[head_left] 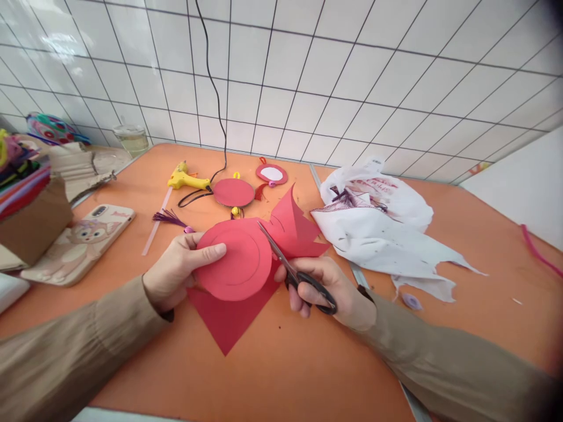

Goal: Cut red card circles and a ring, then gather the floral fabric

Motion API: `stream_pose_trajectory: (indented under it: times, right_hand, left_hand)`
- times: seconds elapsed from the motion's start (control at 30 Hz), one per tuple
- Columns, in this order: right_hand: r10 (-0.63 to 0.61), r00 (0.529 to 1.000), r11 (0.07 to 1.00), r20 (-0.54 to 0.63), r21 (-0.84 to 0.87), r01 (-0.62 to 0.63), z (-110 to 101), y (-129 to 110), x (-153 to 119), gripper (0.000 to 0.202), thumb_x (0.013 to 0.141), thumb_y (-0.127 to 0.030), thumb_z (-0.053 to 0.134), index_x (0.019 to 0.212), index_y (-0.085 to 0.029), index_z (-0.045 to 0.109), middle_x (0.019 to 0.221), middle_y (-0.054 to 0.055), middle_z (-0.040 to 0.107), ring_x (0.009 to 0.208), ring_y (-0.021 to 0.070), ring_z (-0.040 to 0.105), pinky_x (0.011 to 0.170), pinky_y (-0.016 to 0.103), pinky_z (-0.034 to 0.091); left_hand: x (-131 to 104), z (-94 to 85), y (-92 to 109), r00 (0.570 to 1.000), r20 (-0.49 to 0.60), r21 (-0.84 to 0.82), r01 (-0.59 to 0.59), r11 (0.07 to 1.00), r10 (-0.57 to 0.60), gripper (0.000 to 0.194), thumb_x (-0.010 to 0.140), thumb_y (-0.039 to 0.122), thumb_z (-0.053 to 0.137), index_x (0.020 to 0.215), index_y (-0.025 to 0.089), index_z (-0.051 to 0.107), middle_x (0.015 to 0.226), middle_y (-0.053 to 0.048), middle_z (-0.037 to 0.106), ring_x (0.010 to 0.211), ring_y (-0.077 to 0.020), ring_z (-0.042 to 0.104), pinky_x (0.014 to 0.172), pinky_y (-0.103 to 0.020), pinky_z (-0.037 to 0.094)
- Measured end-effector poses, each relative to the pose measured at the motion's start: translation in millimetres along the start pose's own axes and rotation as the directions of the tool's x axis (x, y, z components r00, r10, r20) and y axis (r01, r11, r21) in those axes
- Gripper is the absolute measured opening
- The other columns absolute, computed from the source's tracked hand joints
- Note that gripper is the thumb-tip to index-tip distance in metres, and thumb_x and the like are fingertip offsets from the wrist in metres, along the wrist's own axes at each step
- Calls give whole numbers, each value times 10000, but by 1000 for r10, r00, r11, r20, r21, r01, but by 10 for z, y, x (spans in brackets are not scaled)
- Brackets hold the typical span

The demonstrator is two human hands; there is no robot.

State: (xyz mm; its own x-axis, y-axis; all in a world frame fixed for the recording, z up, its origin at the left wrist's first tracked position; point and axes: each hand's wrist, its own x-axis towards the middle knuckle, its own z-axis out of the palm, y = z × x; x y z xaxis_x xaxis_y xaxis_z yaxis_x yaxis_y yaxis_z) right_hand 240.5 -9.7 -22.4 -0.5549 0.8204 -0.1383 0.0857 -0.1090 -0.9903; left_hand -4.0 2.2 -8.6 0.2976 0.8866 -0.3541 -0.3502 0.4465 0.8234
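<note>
Left hand point(173, 272) pinches red paper disc point(235, 266) | right hand point(341, 287) curled round black-handled scissors point(282, 259) | blades at disc's edge

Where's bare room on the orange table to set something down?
Bare tabletop stretches from the red paper toward you, between your left sleeve and right sleeve. Another patch separates the white bag and pink strip. Farther back, around the glue gun, it's crowded.

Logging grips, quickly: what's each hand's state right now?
Left hand: closed, pinching the red paper circle.
Right hand: closed, holding the black-handled scissors.
</note>
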Motion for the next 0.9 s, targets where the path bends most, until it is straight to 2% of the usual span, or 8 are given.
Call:
stream_pose_trajectory:
  times: [0.1,0.2,0.47,0.57,0.73,0.9]
  right_hand:
    - [-9,1000,1000,-5,1,9,-2,4,-4,571,676,-628,646,895,-105,577,562,13,601,418,78,545,414,185,460]
    - [-15,1000,1000,-5,7,15,-2,-7,-8,563,678,-628,644,888,-109,579,567,17,605,427,87,548,414,197,464]
    - [23,1000,999,-6,38,-23,0,-22,-20,574,666,-619,660,909,-105,586,570,13,603,439,88,549,427,201,467]
    - [29,1000,999,-5,41,-28,0,-22,-18,578,655,-617,671,910,-105,590,579,16,599,469,98,565,443,206,477]
    - [11,1000,1000,14,8,-11,-5,-18,-17,576,663,-612,669,932,-109,585,595,14,593,472,102,565,456,224,494]
    - [3,1000,1000,26,-20,-3,-5,-35,-14,571,657,-626,665,903,-117,587,586,1,575,471,93,551,447,209,495]
  left_hand:
    - [-12,-7,-8,996,48,4,76,997,-76,193,629,217,785,779,107,737,706,-97,739,592,-186,678,550,-253,561]
    - [-18,-12,-25,993,64,46,100,994,-102,212,636,217,780,796,84,738,730,-126,741,623,-203,684,582,-268,566]
    - [-16,12,-28,998,-53,87,36,996,-31,212,649,251,773,821,131,738,715,-88,740,600,-196,673,542,-286,560]
    - [-15,14,-19,998,-48,117,34,993,-29,172,652,258,769,762,130,736,691,-78,736,590,-183,668,542,-261,548]
    - [-14,0,-14,999,-15,198,-41,979,45,127,645,255,770,684,140,733,629,-53,721,541,-162,646,503,-227,511]
    - [-20,-7,-3,999,30,226,-45,973,39,105,654,255,763,698,160,748,629,-36,722,516,-135,627,481,-200,490]
